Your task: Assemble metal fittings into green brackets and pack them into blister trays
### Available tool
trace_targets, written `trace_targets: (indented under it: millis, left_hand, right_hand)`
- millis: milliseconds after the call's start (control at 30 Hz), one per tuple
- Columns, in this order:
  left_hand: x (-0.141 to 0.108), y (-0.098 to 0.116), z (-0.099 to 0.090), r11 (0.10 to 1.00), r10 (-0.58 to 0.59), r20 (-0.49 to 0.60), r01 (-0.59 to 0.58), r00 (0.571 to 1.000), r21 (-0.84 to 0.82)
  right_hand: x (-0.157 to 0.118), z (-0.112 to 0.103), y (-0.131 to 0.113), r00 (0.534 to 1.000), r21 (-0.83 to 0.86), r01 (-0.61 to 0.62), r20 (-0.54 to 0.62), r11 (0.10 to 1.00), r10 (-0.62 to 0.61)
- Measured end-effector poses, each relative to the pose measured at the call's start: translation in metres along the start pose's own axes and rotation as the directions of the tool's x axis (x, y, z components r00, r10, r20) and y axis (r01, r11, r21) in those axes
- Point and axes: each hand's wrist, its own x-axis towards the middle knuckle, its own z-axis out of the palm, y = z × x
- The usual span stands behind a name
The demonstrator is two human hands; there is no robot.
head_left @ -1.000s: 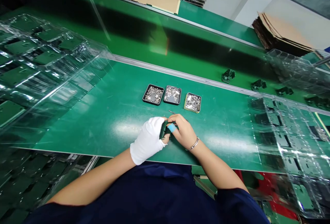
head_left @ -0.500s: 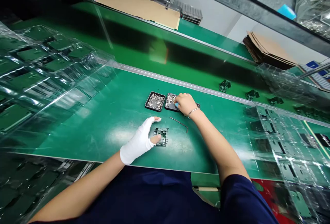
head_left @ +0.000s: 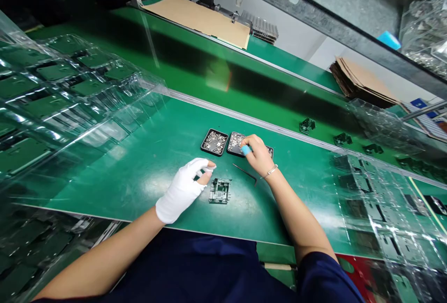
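Observation:
My left hand (head_left: pixel 185 187), in a white glove with bare fingertips, is just left of a small metal frame part (head_left: pixel 220 191) lying on the green table. Its thumb and fingers are apart, with nothing visible between them. My right hand (head_left: pixel 256 153), with a blue band on one finger, hovers at the middle black tray (head_left: pixel 234 144) of small metal pieces. Its fingers are pinched together; what they hold is too small to tell. Left of it sits another black tray (head_left: pixel 214 142) of small pieces. An L-shaped hex key (head_left: pixel 245 173) lies below the trays.
Clear plastic trays with metal plates (head_left: pixel 52 103) are stacked at the left, and more clear trays (head_left: pixel 380 205) stand at the right. Several dark parts (head_left: pixel 307 125) sit beyond the metal rail (head_left: pixel 223 112). A third black tray is partly hidden by my right hand.
My left hand has moved left, off the metal frame part. My right hand has drawn back slightly from the middle tray with its fingers pinched. The view has shifted slightly.

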Motion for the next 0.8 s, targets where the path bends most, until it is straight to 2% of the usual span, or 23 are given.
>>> trace_targets:
  millis: [67, 167, 233, 333, 400, 433, 467, 533, 567, 600, 633, 667, 700, 800]
  left_hand:
    - [0.004, 0.009, 0.0, 0.999, 0.045, 0.053, -0.044, 0.998, -0.012]
    - [0.006, 0.016, 0.005, 0.994, 0.108, 0.111, -0.104, 0.988, -0.041]
    - [0.005, 0.017, 0.009, 0.994, 0.109, 0.117, -0.104, 0.987, -0.045]
    - [0.002, 0.015, 0.011, 0.993, 0.119, 0.093, -0.118, 0.989, -0.02]
    - [0.0, 0.015, 0.008, 0.973, 0.215, 0.076, -0.22, 0.974, 0.073]
    - [0.0, 0.015, 0.006, 0.938, 0.3, 0.08, -0.309, 0.951, 0.157]
    - [0.0, 0.016, 0.004, 0.873, 0.403, 0.105, -0.416, 0.909, 0.254]
    - [0.0, 0.019, 0.001, 0.666, 0.585, 0.21, -0.612, 0.783, 0.427]
    - [0.0, 0.019, 0.0, 0.56, 0.637, 0.271, -0.675, 0.721, 0.481]
    - [-0.001, 0.02, 0.0, 0.481, 0.66, 0.327, -0.714, 0.677, 0.509]
    - [-0.002, 0.019, 0.0, 0.439, 0.665, 0.364, -0.736, 0.652, 0.516]
    - [-0.003, 0.017, 0.001, 0.437, 0.655, 0.38, -0.738, 0.653, 0.514]
    - [-0.004, 0.014, 0.002, 0.474, 0.633, 0.371, -0.718, 0.68, 0.509]
    - [-0.01, -0.002, 0.006, 0.695, 0.502, 0.253, -0.56, 0.827, 0.451]
  right_hand:
    - [-0.012, 0.0, -0.023, 0.987, 0.148, 0.15, -0.074, 0.977, -0.141]
    - [-0.027, 0.003, -0.054, 0.962, 0.194, 0.27, -0.091, 0.943, -0.257]
    - [-0.034, 0.006, -0.065, 0.964, 0.197, 0.262, -0.086, 0.945, -0.25]
    - [-0.041, 0.009, -0.069, 0.974, 0.279, 0.219, -0.113, 0.935, -0.194]
    - [-0.044, 0.009, -0.068, 0.986, 0.388, 0.159, -0.104, 0.908, -0.128]
    - [-0.046, 0.009, -0.067, 0.994, 0.444, 0.11, -0.074, 0.889, -0.086]
    - [-0.047, 0.009, -0.066, 0.999, 0.491, 0.053, -0.03, 0.87, -0.044]
    - [-0.05, 0.008, -0.064, 0.996, 0.548, -0.06, 0.092, 0.834, 0.011]
    - [-0.052, 0.007, -0.063, 0.987, 0.561, -0.103, 0.158, 0.821, 0.017]
    - [-0.053, 0.006, -0.062, 0.976, 0.569, -0.133, 0.219, 0.811, 0.007]
    - [-0.055, 0.005, -0.061, 0.963, 0.574, -0.148, 0.269, 0.805, -0.015]
    - [-0.057, 0.004, -0.059, 0.952, 0.577, -0.148, 0.303, 0.803, -0.042]
    - [-0.058, 0.003, -0.058, 0.947, 0.571, -0.134, 0.314, 0.81, -0.064]
    - [-0.064, 0.001, -0.051, 0.974, 0.485, -0.066, 0.223, 0.872, -0.05]
